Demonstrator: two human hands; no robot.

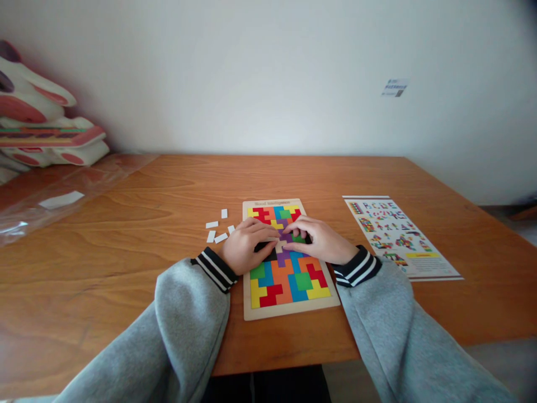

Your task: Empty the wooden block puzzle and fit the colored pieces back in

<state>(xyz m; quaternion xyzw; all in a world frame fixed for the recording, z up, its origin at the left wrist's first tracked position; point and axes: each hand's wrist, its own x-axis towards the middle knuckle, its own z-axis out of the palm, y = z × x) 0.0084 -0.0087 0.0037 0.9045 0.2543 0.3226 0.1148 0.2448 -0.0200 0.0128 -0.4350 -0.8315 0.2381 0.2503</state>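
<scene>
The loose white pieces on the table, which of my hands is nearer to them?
Left. Your left hand is just beside the loose white pieces, over the left edge of the puzzle board; your right hand is farther, across the board's right edge.

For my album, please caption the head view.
Left hand and right hand over a colorful puzzle, white tiles at left, printed sheet at right.

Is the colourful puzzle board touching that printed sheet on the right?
Apart. The head view shows bare wooden table between the upper right edge of the puzzle board and the left edge of the printed sheet.
</scene>
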